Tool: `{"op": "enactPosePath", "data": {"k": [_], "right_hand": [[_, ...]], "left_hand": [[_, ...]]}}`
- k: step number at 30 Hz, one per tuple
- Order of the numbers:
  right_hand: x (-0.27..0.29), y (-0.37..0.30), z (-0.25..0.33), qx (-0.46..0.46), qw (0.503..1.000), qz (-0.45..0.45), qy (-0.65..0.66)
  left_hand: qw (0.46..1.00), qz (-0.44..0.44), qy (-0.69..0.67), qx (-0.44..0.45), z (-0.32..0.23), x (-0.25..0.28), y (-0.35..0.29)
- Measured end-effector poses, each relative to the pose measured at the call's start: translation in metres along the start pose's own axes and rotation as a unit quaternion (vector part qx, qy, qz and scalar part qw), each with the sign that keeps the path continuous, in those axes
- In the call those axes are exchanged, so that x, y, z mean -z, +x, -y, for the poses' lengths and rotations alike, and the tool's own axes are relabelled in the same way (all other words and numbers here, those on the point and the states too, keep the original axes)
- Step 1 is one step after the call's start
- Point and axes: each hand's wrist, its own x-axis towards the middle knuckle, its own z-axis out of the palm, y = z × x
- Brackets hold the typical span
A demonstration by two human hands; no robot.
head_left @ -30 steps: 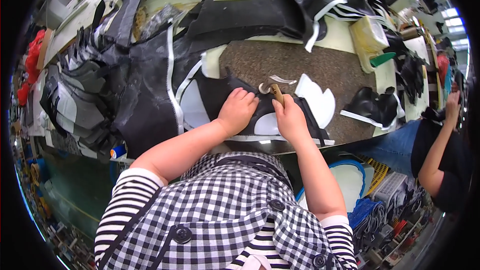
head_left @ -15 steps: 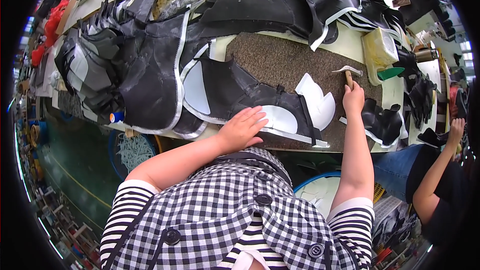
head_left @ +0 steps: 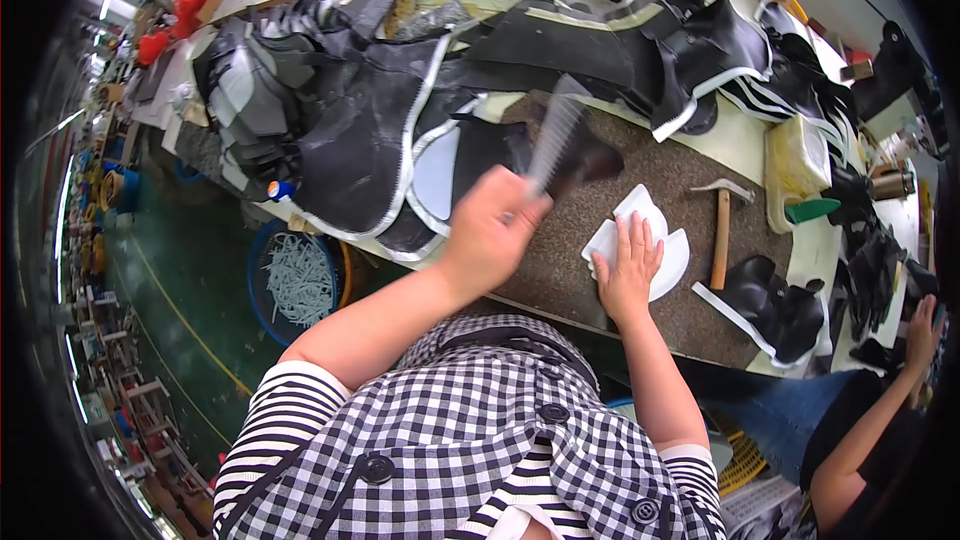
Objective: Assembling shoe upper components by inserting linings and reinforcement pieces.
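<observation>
Between the fingers (head_left: pixel 515 202) of the left hand (head_left: pixel 484 242), which are closed in a pinch, a black limp piece (head_left: pixel 590 154) with a pale strip is held up above the brown board (head_left: pixel 675 165); it is blurred, so its exact outline I cannot tell. The right hand (head_left: pixel 628 280) lies flat, its fingers loosely spread, on smooth white pieces (head_left: pixel 670 268) with rounded lobes. Under these, the board looks rough and speckled, and it lies on the pale tabletop (head_left: pixel 808 258). Further right rests a hammer (head_left: pixel 721 240) with wooden handle and metal head; any writing on it is too small to tell. Near it is a shiny black cutting (head_left: pixel 770 308), white at its edge. To the left, large dull black panels (head_left: pixel 350 160) with white edging overlap.
</observation>
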Motion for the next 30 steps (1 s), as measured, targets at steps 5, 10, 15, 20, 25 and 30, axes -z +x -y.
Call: {"op": "enactPosePath", "data": {"k": [5, 10, 15, 20, 25, 30], "right_hand": [[0.0, 0.051, -0.018, -0.061, 0.995, -0.057, -0.049], [0.071, 0.082, 0.052, 0.125, 0.869, 0.013, 0.478], [0.099, 0.082, 0.104, 0.045, 0.691, 0.051, 0.719], [0.123, 0.074, 0.142, 0.045, 0.754, -0.018, 0.655], [0.138, 0.063, 0.165, 0.064, 0.781, -0.053, 0.619], [0.132, 0.072, 0.173, 0.024, 0.786, -0.018, 0.617]], "left_hand": [[0.966, -0.07, -0.232, 0.09, -0.018, 0.061, 0.009], [0.911, -0.123, -0.371, 0.13, -0.026, 0.05, -0.005], [0.84, -0.104, -0.503, 0.174, -0.028, 0.05, -0.009], [0.918, -0.06, -0.362, 0.153, -0.048, 0.056, -0.018], [0.89, -0.018, -0.433, 0.143, -0.031, 0.08, -0.017], [0.849, 0.069, -0.499, 0.157, 0.005, 0.099, -0.007]]}}
